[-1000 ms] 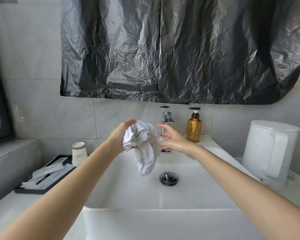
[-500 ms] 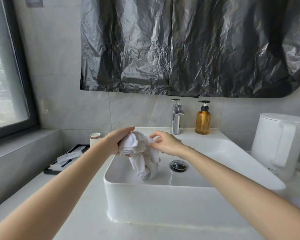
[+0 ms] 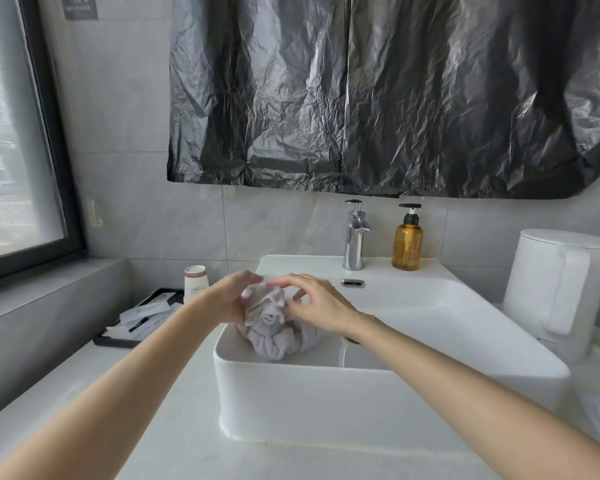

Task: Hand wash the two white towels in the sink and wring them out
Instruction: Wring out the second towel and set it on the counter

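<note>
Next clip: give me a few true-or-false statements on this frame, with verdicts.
1. The left hand and right hand both grip the bunched towel over the sink. True.
2. The amber soap bottle stands right of the faucet. True.
3. Water runs from the faucet. False: no stream shows.
4. The paper cup sits on the sink's rim. False: it stands left of the sink, by the black tray.
</note>
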